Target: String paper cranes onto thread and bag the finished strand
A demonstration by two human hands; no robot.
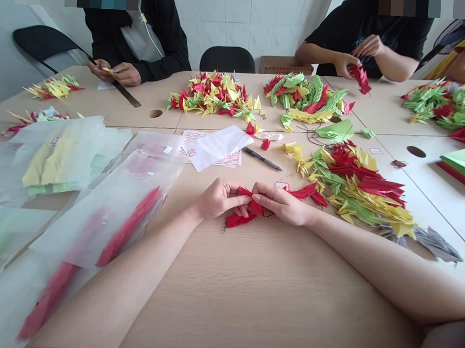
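Observation:
Near the middle of the table, my left hand (224, 199) and my right hand (281, 203) meet, thumbs and fingers closed on a red folded-paper crane (257, 208). Another red paper piece (240, 219) hangs or lies just below my left fingers, with a short dark thread end at its tip. Beyond my right hand, more red folded cranes (307, 191) trail off to the right, seemingly in a string. A small red-bordered label (282, 185) lies just behind that hand. My fingers partly hide the folds of the crane.
Clear plastic bags (108, 230) of folded paper cover the left side. A pen (262, 159) and paper sheets (218, 147) lie ahead. Crane garlands (364, 183) sit to the right, and a mixed crane pile (213, 95) farther back. Co-workers (138, 39) sit across the table.

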